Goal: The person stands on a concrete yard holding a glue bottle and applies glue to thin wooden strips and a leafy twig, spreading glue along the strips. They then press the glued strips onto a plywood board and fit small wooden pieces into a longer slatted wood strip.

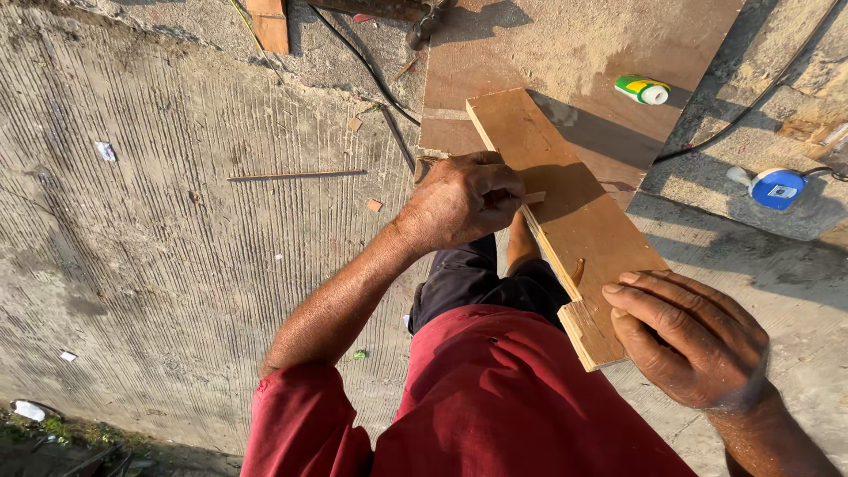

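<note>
A thin stick (296, 176) lies on the ribbed concrete floor (159, 247). The left hand (461, 200), arm reaching forward, curls its grip tight on a small flat piece (533, 198) at the wooden plank's (565, 221) edge. The right hand (689, 336) presses flat, fingers spread, on the plank's near end. A blue tape measure (777, 188) sits well apart.

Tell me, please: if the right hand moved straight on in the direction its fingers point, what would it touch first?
The right hand lies on the near end of the wooden board, fingers pointing left across it. Going on, it would pass the board's edge and probably meet the person's dark-trousered leg; depth is unclear.
</note>
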